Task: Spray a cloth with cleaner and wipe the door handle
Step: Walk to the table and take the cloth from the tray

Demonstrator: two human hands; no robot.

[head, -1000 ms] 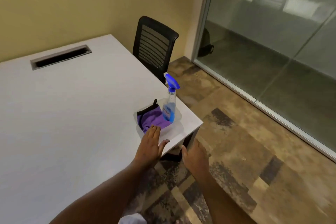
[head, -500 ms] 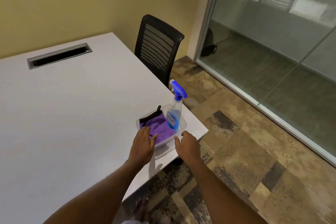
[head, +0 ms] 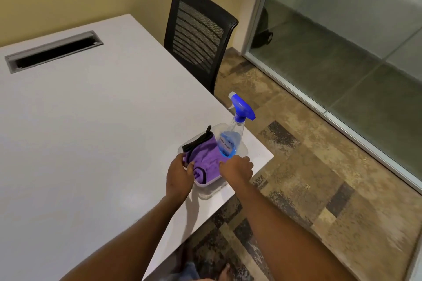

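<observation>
A clear plastic tub [head: 245, 149] stands on the near right corner of the white table [head: 91, 132]. Inside it lies a folded purple cloth [head: 206, 158] with black trim, and a clear spray bottle [head: 230, 141] of blue cleaner with a blue trigger head stands upright at the tub's right side. My left hand [head: 179, 174] is at the tub's left rim, its fingers curled on the cloth's near end. My right hand [head: 237, 170] rests over the tub's near right edge, fingers bent down onto the cloth beside the bottle's base. No door handle is in view.
A black mesh-back office chair [head: 198, 32] is pushed against the table's far right side. A grey cable slot [head: 53, 51] is set into the tabletop at the far left. A glass wall with a metal frame [head: 342, 57] runs along the right above patterned carpet.
Both hands have moved forward into the tub. The left hand went from flat at the rim to curled on the cloth, and the right hand rose from below the table edge onto the cloth.
</observation>
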